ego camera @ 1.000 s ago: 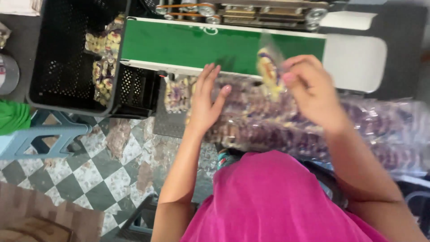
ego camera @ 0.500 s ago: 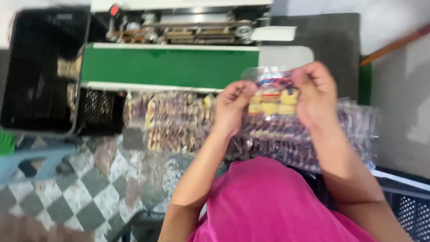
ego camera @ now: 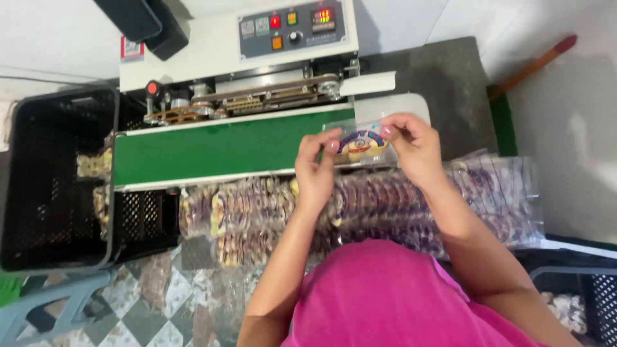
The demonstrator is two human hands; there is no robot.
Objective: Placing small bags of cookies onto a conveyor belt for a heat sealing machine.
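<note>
Both hands, left hand (ego camera: 316, 168) and right hand (ego camera: 411, 144), pinch the clear plastic snack packet (ego camera: 362, 144) above the green conveyor belt (ego camera: 218, 149); uneven holding may crease its mouth or let it slip.

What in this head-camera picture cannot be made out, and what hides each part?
- Packet: its ends are covered by the left hand and right hand.
- Crate: its right part is hidden under the green belt.
- Pile of packets: its middle is hidden behind both forearms; contents too small to tell.
- Bin: cut off by the right edge.
</note>
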